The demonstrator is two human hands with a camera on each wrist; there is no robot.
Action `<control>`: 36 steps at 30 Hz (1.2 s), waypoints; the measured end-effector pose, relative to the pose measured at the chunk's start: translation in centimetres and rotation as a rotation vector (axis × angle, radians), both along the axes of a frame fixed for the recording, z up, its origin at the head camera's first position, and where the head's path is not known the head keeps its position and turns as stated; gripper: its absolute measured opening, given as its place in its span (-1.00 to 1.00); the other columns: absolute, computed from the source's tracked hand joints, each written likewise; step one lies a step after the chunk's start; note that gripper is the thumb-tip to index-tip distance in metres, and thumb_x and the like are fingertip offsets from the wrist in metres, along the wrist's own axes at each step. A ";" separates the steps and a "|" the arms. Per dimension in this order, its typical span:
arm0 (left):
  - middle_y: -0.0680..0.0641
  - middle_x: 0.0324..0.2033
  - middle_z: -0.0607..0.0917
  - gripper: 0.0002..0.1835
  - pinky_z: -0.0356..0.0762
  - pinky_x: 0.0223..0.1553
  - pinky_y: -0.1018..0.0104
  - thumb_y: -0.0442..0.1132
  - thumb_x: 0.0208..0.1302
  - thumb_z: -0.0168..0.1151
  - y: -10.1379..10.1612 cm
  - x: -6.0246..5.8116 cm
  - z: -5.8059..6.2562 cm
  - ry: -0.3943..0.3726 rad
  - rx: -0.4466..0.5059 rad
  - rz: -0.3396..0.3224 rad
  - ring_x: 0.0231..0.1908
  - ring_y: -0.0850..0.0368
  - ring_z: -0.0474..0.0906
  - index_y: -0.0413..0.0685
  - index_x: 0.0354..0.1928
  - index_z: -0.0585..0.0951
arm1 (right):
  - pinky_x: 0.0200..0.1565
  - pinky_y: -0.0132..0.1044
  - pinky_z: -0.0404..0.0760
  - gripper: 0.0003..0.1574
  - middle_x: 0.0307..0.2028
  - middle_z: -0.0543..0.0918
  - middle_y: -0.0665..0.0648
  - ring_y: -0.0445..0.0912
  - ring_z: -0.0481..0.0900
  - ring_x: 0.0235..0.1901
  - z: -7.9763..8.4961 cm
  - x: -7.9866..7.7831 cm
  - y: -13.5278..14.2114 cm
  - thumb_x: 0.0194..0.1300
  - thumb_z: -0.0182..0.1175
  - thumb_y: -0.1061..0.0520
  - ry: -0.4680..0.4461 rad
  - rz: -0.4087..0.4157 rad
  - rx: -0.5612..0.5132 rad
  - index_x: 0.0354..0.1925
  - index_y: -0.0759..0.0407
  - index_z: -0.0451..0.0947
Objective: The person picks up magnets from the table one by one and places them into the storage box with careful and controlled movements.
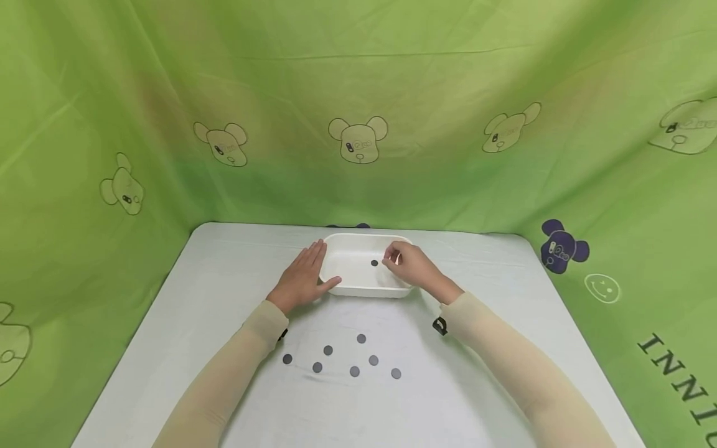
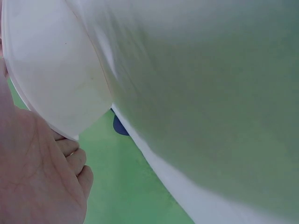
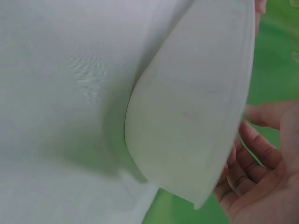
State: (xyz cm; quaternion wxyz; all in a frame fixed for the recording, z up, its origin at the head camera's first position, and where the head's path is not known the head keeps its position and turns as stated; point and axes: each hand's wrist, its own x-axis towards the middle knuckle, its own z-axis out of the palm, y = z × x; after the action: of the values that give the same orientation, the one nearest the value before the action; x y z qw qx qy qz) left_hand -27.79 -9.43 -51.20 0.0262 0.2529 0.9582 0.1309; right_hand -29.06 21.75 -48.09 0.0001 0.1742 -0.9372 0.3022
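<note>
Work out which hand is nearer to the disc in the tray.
Right. The right hand is just right of the disc, over the right end of the tray; the left hand is farther off, at the tray's left side.

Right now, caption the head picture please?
Left hand and right hand at a white tray: one dark disc inside, seven discs on the table.
</note>
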 end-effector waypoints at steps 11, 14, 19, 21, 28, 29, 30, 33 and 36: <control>-0.22 0.72 -0.13 0.10 -0.27 0.68 0.10 0.47 0.58 -0.16 -0.1 0.0 -0.1 -0.003 -0.003 0.003 0.71 -0.10 -0.23 -0.26 0.71 -0.17 | -0.29 -0.23 0.49 -0.89 -0.33 0.60 0.02 -0.13 0.44 -0.40 1.0 4.2 1.7 0.50 0.35 0.14 0.043 0.055 -0.032 -0.13 0.15 0.63; -0.22 0.72 -0.12 0.10 -0.27 0.68 0.10 0.46 0.59 -0.15 -0.1 0.1 0.0 -0.001 0.000 0.006 0.71 -0.10 -0.22 -0.26 0.71 -0.16 | -0.30 -0.25 0.49 -0.91 -0.33 0.60 -0.01 -0.14 0.44 -0.40 1.0 5.5 2.0 0.50 0.36 0.15 0.048 0.071 -0.036 -0.12 0.13 0.63; -0.23 0.72 -0.12 0.10 -0.27 0.68 0.09 0.45 0.59 -0.12 -0.1 0.2 -0.1 0.001 0.012 0.006 0.71 -0.11 -0.22 -0.27 0.71 -0.16 | -0.30 -0.28 0.51 -0.91 -0.35 0.59 -0.07 -0.14 0.47 -0.38 0.5 7.8 2.4 0.49 0.38 0.16 0.041 0.083 -0.046 -0.12 0.10 0.63; -0.22 0.72 -0.12 0.10 -0.27 0.68 0.10 0.46 0.58 -0.13 -0.1 0.2 -0.2 0.001 0.011 0.008 0.71 -0.10 -0.22 -0.26 0.71 -0.16 | -0.29 -0.28 0.51 -0.91 -0.35 0.58 -0.09 -0.13 0.49 -0.37 0.2 8.7 2.5 0.49 0.38 0.15 0.027 0.088 -0.049 -0.13 0.07 0.63; -0.22 0.72 -0.12 0.11 -0.28 0.67 0.11 0.48 0.57 -0.16 -0.1 0.1 -0.4 0.000 0.003 0.006 0.71 -0.09 -0.24 -0.26 0.71 -0.16 | -0.29 -0.31 0.52 -0.89 -0.34 0.55 -0.14 -0.20 0.46 -0.38 -1.2 11.5 2.7 0.47 0.40 0.13 -0.029 0.121 -0.035 -0.12 0.01 0.62; -0.22 0.72 -0.12 0.11 -0.27 0.68 0.10 0.48 0.57 -0.15 -0.1 0.0 -0.4 -0.001 0.003 0.005 0.71 -0.09 -0.24 -0.26 0.71 -0.16 | -0.30 -0.32 0.52 -0.88 -0.34 0.55 -0.14 -0.20 0.46 -0.39 -1.4 11.8 2.8 0.47 0.40 0.13 -0.032 0.131 -0.035 -0.12 0.00 0.62; -0.22 0.72 -0.12 0.11 -0.27 0.68 0.10 0.48 0.57 -0.15 -0.1 0.1 -0.3 -0.002 0.004 0.004 0.71 -0.09 -0.24 -0.26 0.71 -0.16 | -0.30 -0.33 0.52 -0.87 -0.34 0.55 -0.15 -0.21 0.46 -0.39 -1.7 12.2 2.8 0.47 0.41 0.12 -0.038 0.142 -0.035 -0.12 0.00 0.61; -0.22 0.72 -0.12 0.11 -0.27 0.68 0.10 0.48 0.57 -0.15 0.0 0.1 -0.3 -0.002 0.003 0.003 0.71 -0.09 -0.23 -0.26 0.71 -0.17 | -0.31 -0.34 0.53 -0.85 -0.34 0.56 -0.17 -0.20 0.48 -0.40 -2.3 13.1 2.9 0.45 0.43 0.10 -0.049 0.176 -0.040 -0.13 0.01 0.61; -0.22 0.72 -0.12 0.11 -0.27 0.68 0.10 0.47 0.57 -0.15 0.0 0.0 -0.3 0.005 0.003 0.003 0.71 -0.10 -0.22 -0.26 0.71 -0.17 | -0.33 -0.35 0.53 -0.82 -0.35 0.56 -0.18 -0.20 0.49 -0.41 -3.0 13.9 2.8 0.43 0.45 0.07 -0.060 0.206 -0.031 -0.15 0.00 0.60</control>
State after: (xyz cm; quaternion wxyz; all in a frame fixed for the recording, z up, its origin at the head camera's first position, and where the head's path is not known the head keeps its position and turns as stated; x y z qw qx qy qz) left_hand -27.76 -9.38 -51.52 0.0233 0.2519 0.9584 0.1320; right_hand -15.20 24.55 -51.10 -0.0561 0.2607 -0.9090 0.3203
